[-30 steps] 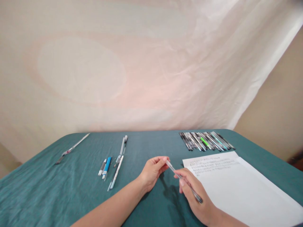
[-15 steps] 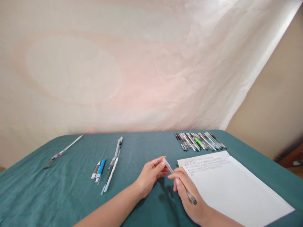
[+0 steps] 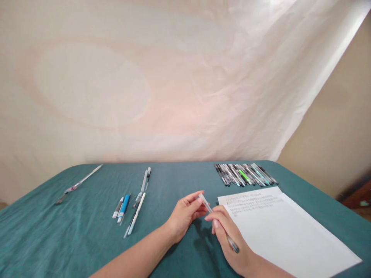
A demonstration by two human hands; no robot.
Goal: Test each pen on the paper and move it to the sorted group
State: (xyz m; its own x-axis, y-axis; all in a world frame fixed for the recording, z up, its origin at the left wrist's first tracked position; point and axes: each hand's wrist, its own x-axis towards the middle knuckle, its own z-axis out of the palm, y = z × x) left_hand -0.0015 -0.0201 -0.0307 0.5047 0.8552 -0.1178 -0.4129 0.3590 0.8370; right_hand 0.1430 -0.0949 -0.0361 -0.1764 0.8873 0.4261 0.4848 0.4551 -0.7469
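Observation:
My right hand (image 3: 228,241) grips a slim clear pen (image 3: 207,204) along its barrel, the dark end poking out near my wrist. My left hand (image 3: 185,214) pinches the pen's pale upper end between thumb and fingers. Both hands meet above the teal tablecloth (image 3: 87,239), just left of a white sheet of paper (image 3: 284,231) with a few lines of small writing at its top.
A row of several dark pens (image 3: 245,174) lies beyond the paper. Loose pens and pen parts (image 3: 130,206) lie to the left, a long thin piece (image 3: 78,185) further left. A cream cloth backdrop hangs behind the table.
The view shifted slightly, so the table's things sit a little further left in frame. My hands keep the same hold on the pen, barely moved.

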